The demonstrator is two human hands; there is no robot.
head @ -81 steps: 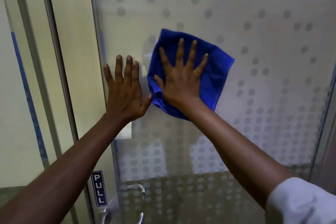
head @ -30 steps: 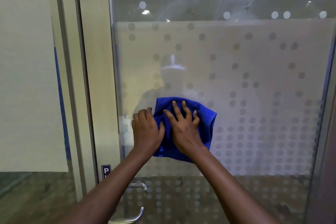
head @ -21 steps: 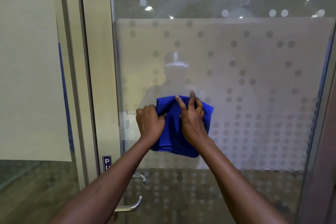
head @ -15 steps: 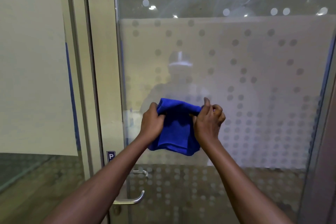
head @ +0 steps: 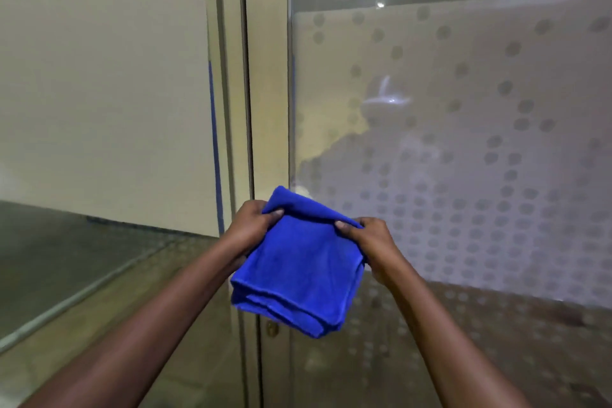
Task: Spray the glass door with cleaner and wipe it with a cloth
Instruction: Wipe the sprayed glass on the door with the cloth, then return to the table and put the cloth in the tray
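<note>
A blue cloth (head: 301, 272) hangs folded in front of me, off the glass. My left hand (head: 253, 220) pinches its upper left corner and my right hand (head: 371, 238) grips its upper right edge. The glass door (head: 463, 116) fills the right half of the view, with a frosted band of grey dots and faint smears near the top. No spray bottle is in view.
The door's pale metal frame (head: 268, 76) runs vertically just left of the cloth. Left of it is a fixed glass panel (head: 99, 93) with a frosted band and a thin blue strip (head: 213, 142). A small keyhole (head: 271, 328) shows below the cloth.
The cloth came off the glass and both hands folded it, holding it by its top edge. My view shifted left and closer, so the door frame now sits in the middle.
</note>
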